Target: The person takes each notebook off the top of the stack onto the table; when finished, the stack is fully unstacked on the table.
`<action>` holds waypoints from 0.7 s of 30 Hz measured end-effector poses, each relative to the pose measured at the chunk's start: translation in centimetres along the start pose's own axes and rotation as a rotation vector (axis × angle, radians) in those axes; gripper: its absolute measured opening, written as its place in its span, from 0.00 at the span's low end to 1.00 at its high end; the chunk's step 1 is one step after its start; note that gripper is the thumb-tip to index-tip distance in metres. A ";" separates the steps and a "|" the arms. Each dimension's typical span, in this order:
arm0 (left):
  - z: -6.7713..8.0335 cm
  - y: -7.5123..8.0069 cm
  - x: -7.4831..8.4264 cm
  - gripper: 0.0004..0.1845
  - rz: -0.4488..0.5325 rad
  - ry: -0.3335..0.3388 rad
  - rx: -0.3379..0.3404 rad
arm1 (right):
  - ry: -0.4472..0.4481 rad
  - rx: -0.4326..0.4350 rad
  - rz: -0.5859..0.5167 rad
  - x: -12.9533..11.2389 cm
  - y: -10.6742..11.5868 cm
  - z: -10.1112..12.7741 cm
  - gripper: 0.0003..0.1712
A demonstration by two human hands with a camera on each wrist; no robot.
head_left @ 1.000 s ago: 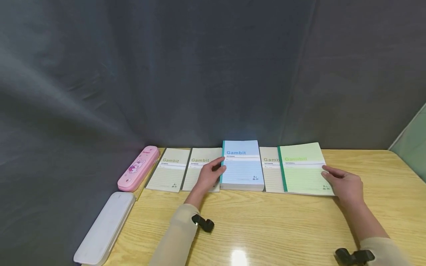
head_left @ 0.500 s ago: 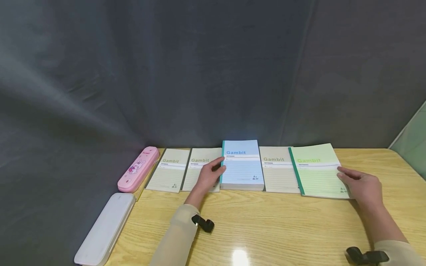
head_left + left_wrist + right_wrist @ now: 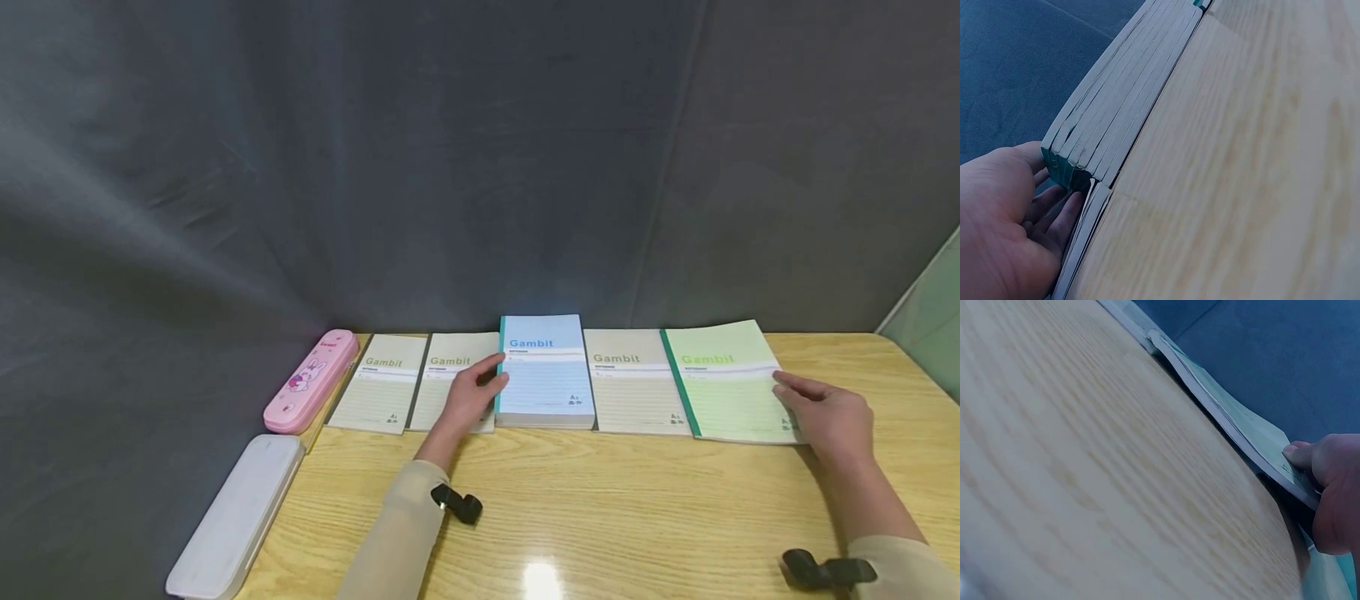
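Green notebook (image 3: 731, 383), spine seemingly leftward

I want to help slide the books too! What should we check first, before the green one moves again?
1. Right hand grips green notebook by its right edge: ok.
2. Green notebook flat on the table: not ok, its gripped edge is lifted in the right wrist view.
3. Left hand steadies the blue stack at its spine: ok.
4. Beige notebook beside it uncovered: cannot tell, the edges may overlap.
5. Bare table right of the green notebook: ok.
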State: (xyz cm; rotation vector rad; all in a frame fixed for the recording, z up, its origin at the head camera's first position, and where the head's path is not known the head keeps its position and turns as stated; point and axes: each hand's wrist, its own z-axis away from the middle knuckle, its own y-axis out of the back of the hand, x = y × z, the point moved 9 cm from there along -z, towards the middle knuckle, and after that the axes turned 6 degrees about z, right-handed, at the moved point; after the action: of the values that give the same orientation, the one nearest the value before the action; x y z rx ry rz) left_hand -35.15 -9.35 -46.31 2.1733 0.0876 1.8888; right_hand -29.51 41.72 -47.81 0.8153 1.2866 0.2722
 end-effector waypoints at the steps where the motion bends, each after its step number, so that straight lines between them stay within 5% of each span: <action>1: 0.0 0.0 -0.1 0.23 -0.002 0.004 0.000 | 0.000 0.001 -0.004 0.0 0.0 -0.1 0.34; 21: 0.0 0.0 -0.2 0.24 0.005 0.006 -0.001 | 0.036 0.027 0.047 -0.6 0.4 -0.2 0.31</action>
State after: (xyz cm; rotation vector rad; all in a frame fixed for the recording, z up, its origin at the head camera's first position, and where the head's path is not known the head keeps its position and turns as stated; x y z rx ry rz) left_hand -35.18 -9.41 -46.54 2.1693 0.0822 1.8973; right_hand -29.79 41.76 -47.11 0.8674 1.3085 0.3092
